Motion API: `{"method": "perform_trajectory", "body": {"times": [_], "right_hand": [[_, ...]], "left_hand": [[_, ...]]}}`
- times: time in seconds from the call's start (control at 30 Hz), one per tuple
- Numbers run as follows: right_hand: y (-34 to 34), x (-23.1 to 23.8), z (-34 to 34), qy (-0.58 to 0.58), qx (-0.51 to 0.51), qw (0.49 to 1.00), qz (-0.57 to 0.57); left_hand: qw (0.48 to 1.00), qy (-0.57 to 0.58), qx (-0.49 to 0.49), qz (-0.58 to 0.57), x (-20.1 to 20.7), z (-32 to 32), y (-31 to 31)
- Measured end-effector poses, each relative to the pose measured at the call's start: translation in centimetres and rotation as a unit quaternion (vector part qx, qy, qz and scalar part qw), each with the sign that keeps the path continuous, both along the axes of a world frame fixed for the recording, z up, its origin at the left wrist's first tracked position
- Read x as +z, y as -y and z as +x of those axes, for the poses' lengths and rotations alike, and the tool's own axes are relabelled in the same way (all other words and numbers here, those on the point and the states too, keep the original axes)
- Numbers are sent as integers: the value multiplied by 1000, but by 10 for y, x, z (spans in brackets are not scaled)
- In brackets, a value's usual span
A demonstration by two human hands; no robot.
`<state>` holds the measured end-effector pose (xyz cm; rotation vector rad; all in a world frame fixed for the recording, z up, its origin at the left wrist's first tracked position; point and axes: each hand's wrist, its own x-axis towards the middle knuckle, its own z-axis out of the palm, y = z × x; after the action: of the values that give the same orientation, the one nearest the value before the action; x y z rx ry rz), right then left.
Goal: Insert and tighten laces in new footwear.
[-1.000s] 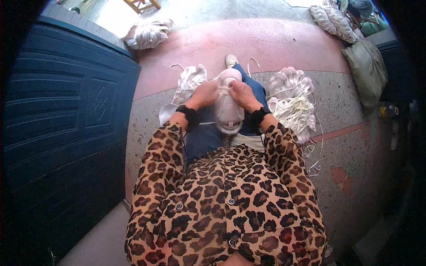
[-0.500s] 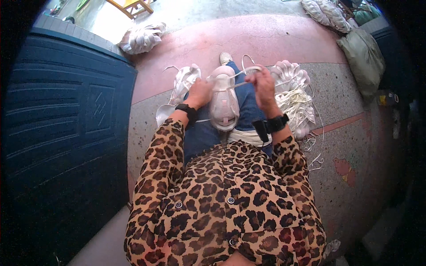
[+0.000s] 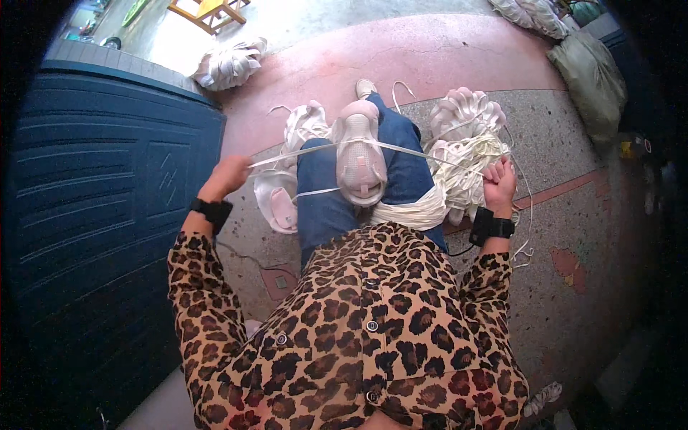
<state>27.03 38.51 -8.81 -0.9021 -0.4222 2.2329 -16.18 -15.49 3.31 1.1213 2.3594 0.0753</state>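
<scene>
A pale pink and white shoe upper rests between my thighs. From its sides a white shoelace stretches out taut both ways. My left hand, out to the left, is closed on one end of the lace. Level with it on the right, my right hand is closed on the other end. A second strand runs from the shoe's near left side across my left leg. Beside my right leg lies a bundle of white laces, close to my right hand.
More pale shoe uppers lie left of my legs, and a fanned stack of uppers sits at the right. Farther off are a white bundle, a wooden stool and a grey-green sack. A blue panelled door stands at the left.
Both hands have moved apart from above the shoe, left hand leftward and right hand rightward and nearer me. The lace between them and the shoe is now drawn straight.
</scene>
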Motion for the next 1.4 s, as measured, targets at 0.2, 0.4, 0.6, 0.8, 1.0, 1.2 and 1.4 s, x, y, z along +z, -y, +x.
{"method": "perform_trajectory", "body": {"times": [0.2, 0.4, 0.6, 0.8, 1.0, 1.2, 1.4], "right_hand": [[-22, 16, 12, 13, -25, 999, 39], [-37, 49, 16, 40, -11, 995, 90], [3, 42, -6, 107, 49, 987, 113], [-58, 41, 62, 150, -57, 979, 126], [-176, 70, 295, 79, -193, 961, 180], [-193, 63, 290, 88, -196, 965, 149], [-253, 97, 341, -2, -101, 969, 224]], "left_hand": [[963, 69, 257, 53, -6, 37, 6], [977, -151, 141, 46, -42, 21, 39], [899, -368, 175, 161, 184, -11, -3], [970, -165, 174, 36, 151, -20, 58], [900, 282, 331, 28, 33, 25, 54], [758, 410, 363, 355, 93, 75, 19], [594, 488, 244, 592, 147, 57, -11]]}}
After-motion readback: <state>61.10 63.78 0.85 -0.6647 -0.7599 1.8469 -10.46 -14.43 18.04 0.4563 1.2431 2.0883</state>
